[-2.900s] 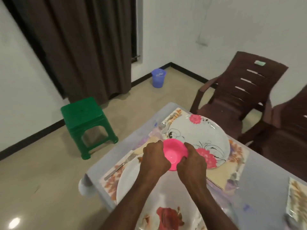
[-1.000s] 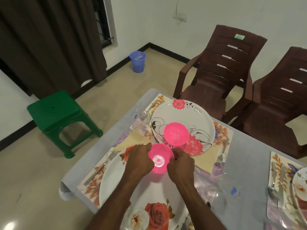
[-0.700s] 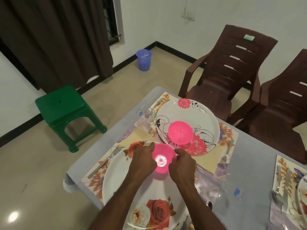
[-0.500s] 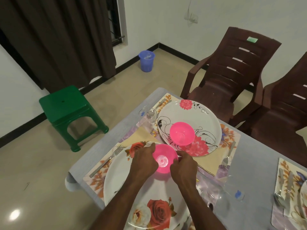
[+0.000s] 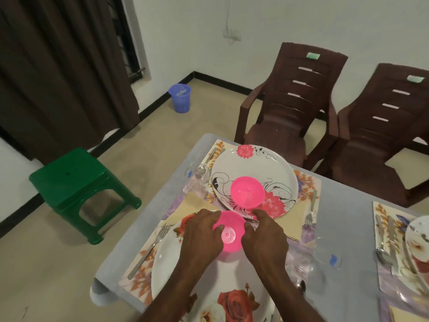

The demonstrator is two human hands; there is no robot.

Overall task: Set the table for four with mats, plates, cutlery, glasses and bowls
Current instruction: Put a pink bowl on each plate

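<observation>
Two hands, left hand (image 5: 201, 233) and right hand (image 5: 263, 238), grip one round pink plastic bowl (image 5: 228, 231) with curled fingers above the lower-centre floral plate (image 5: 171, 263); another pink bowl (image 5: 247, 193) sits placed mid-frame, while the right-edge setting appears bowl-less.

Setting: a home dining room. Indicators: a grey table (image 5: 343, 205) laid with floral placemats and plates, two brown plastic armchairs (image 5: 292, 108), a green stool (image 5: 76, 180), dark curtains (image 5: 60, 66), a tiled floor.
</observation>
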